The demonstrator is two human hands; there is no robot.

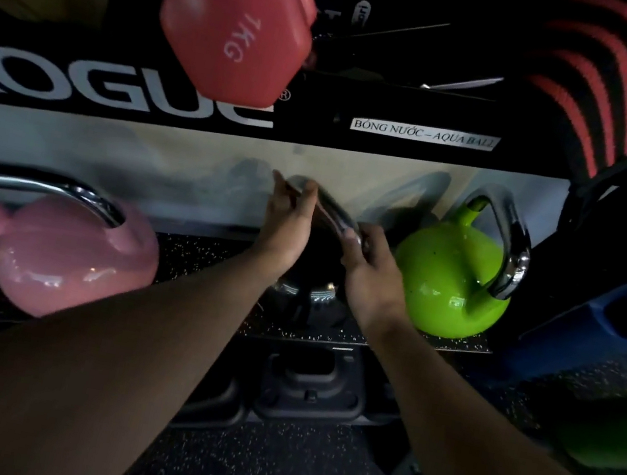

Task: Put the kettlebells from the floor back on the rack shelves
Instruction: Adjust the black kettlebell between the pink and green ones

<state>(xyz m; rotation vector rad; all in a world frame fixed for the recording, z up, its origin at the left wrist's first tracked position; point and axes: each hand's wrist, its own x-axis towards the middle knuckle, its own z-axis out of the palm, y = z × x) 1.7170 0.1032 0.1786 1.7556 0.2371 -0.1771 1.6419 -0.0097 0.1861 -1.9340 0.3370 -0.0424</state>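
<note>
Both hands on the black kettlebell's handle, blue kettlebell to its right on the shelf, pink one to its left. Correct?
Not quite. In the head view, the kettlebell to the right is the green kettlebell, not blue. Both the left hand and right hand grip the black kettlebell handle, with the pink kettlebell to its left.

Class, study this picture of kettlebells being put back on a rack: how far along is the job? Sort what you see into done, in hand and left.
Done: the pink kettlebell and the green kettlebell stand on the shelf. In hand: the left hand and right hand grip the handle of a black kettlebell between them, at the shelf. Left: letting go, and possibly a dim green shape lower right, too dark to identify.
</note>
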